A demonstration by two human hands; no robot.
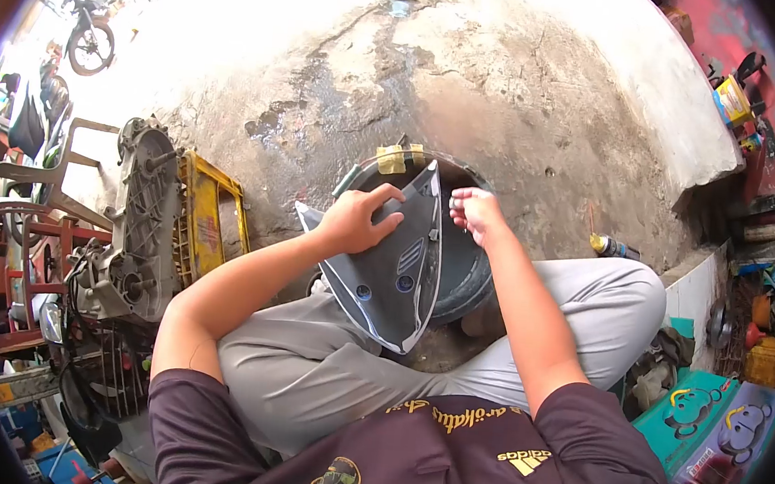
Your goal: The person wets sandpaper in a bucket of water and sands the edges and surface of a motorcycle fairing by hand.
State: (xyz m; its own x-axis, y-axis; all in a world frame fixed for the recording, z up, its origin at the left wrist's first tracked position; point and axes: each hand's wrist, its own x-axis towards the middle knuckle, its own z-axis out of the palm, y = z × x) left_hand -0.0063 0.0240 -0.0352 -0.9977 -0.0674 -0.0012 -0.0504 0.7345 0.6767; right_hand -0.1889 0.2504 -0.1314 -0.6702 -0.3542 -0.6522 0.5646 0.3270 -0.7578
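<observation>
A dark grey motorcycle fairing panel (385,269) with pale edges stands tilted in front of my crossed legs, over a round black tub (473,290). My left hand (362,220) grips the upper part of this panel, thumb and fingers bent over its surface. Close to the panel's upper right edge, my right hand (476,214) is closed with its fingers curled together. Something small and pale shows at those fingertips, too small to name. Yellow patches (399,158) sit on the tub's far rim. The panel hides much of the tub's inside.
To the left stand a metal engine casing (143,223), a yellow crate (212,215) and a chair frame (56,170). A small bottle (613,247) lies beyond my right knee. Green and purple boxes (709,431) are at right. Wet streaks mark the concrete floor (507,106).
</observation>
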